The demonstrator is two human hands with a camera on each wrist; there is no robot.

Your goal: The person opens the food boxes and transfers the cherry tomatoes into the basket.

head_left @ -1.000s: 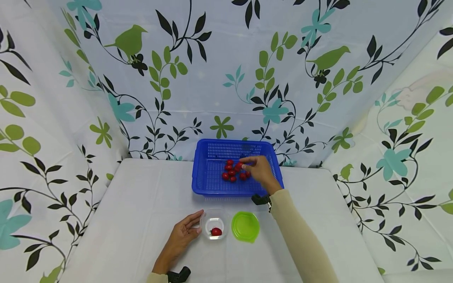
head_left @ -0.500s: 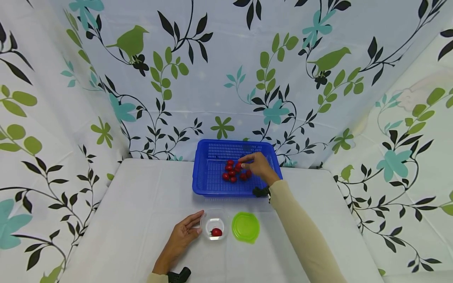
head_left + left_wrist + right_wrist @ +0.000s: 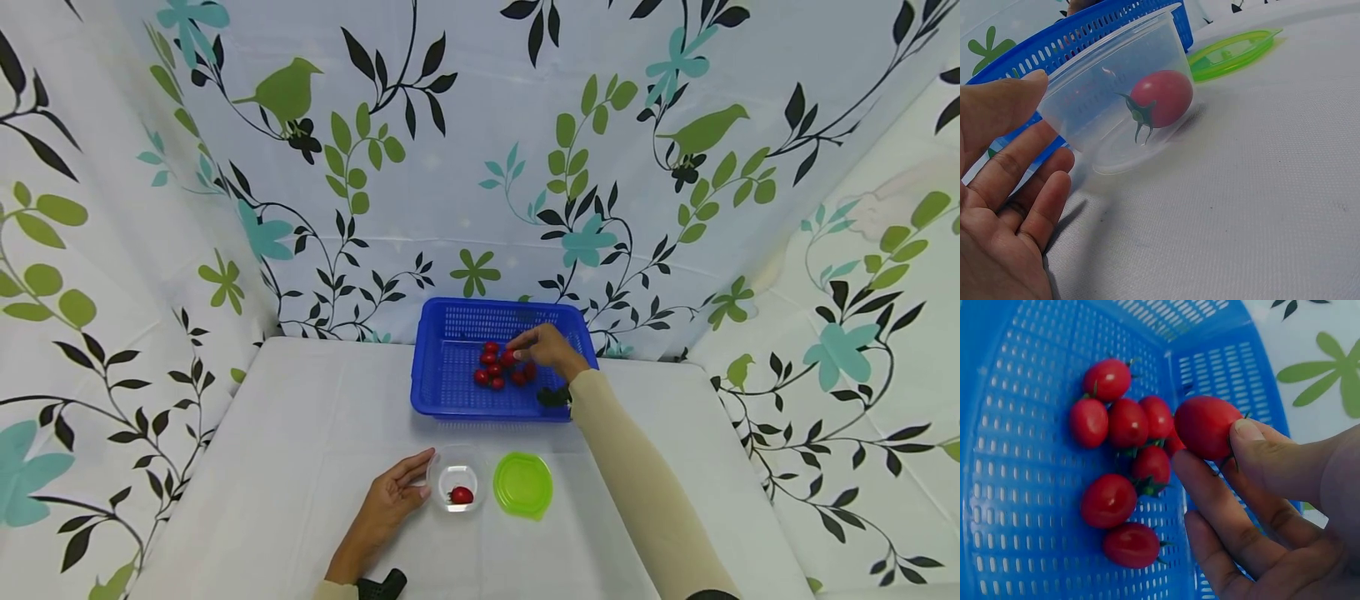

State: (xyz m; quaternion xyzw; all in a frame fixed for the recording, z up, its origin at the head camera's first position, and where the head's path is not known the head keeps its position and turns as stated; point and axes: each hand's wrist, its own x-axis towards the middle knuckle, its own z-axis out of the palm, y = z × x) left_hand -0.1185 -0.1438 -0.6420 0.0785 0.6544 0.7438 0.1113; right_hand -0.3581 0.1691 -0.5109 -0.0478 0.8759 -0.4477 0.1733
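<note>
My right hand pinches a small red cherry tomato between thumb and fingers, over the blue basket. Several more cherry tomatoes with green stems lie in that basket, beside and below the held one. On the table in front of it, a clear plastic container holds a single tomato, lying on its side with its stem toward my left hand. The left hand touches the container's left side with extended thumb and index finger; its other fingers lie loosely curved below the rim in the left wrist view.
A bright green lid lies flat on the white table, just right of the container. Behind the basket hangs a patterned cloth with leaves and birds, and similar cloth closes both sides.
The right hand stays at the tomatoes, its wrist and forearm shifted slightly forward, keeping its pinch on one tomato. The left hand and the container have not moved; the head view has shifted a little.
</note>
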